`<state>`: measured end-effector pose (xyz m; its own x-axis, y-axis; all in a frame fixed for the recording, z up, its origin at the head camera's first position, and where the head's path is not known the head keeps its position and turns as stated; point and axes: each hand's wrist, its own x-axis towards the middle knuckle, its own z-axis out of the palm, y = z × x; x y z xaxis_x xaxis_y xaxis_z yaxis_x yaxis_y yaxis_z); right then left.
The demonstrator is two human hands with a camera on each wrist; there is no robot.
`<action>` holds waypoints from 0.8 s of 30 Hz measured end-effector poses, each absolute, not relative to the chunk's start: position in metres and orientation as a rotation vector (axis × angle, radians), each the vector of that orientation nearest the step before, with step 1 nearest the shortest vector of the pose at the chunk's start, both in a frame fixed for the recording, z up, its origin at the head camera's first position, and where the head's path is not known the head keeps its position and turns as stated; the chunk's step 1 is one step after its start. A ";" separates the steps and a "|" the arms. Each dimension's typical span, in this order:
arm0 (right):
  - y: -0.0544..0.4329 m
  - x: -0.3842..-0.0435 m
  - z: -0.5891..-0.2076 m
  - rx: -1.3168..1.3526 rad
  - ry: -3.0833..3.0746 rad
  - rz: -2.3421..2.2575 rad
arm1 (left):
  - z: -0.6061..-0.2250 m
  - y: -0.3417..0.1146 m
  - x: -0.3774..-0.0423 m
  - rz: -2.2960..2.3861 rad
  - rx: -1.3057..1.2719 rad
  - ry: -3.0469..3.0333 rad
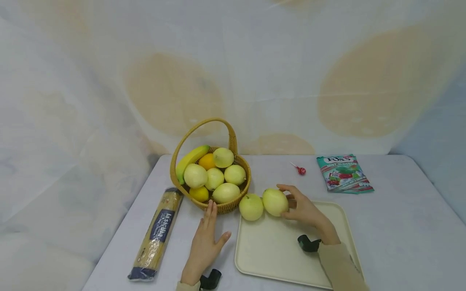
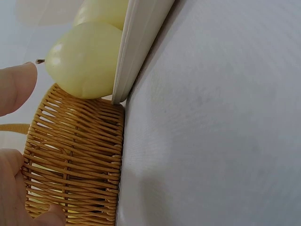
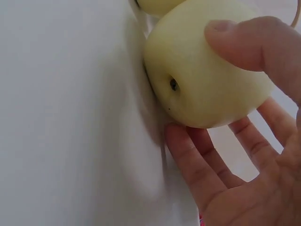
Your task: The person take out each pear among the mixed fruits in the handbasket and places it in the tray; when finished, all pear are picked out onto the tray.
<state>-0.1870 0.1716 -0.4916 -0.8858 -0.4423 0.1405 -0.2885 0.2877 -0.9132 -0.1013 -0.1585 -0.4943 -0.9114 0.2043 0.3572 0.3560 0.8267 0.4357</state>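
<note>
Right hand (image 1: 305,210) has got a pale pear (image 1: 274,202) in its grip, thumb on one side and the fingers bent round the other, spread about as wide as the fruit. Not a tight fist at all, you can see gaps between the fingers. The pear's down at the far edge of the cream tray (image 1: 276,250), on the basket side, tucked in between thumb and fingers. Can't tell from here whether the tray's taking its weight.

Right next to it, on the side away from that hand, there's a second pear (image 1: 251,207) at the tray's corner, close up against the wicker basket (image 1: 228,208).

Left hand (image 1: 205,242) isn't holding anything: fingers pretty much straight, thumb stuck out sideways, fingertips up against the near side of the basket. The basket's loaded with more pale fruit plus a banana (image 1: 191,159).

Also on the table (image 1: 400,226): a pasta pack (image 1: 154,238) off past the left hand, and a red lollipop (image 1: 301,170) and a candy bag (image 1: 344,173) beyond the tray.
</note>
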 end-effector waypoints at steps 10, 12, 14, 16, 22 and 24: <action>0.173 -0.187 -0.492 -0.747 2.369 -1.627 | -0.496 -0.160 -0.102 -0.731 -0.432 -2.710; 0.174 -0.185 -0.491 -0.715 2.338 -1.643 | -0.496 -0.160 -0.102 -0.728 -0.437 -2.709; 0.173 -0.185 -0.491 -0.677 2.324 -1.649 | -0.496 -0.160 -0.101 -0.717 -0.440 -2.706; 0.172 -0.184 -0.490 -0.646 2.336 -1.644 | -0.496 -0.160 -0.101 -0.715 -0.442 -2.704; 0.167 -0.183 -0.488 -0.653 2.436 -1.570 | -0.497 -0.160 -0.102 -0.712 -0.443 -2.702; 0.167 -0.183 -0.488 -0.671 2.471 -1.535 | -0.497 -0.161 -0.102 -0.715 -0.442 -2.703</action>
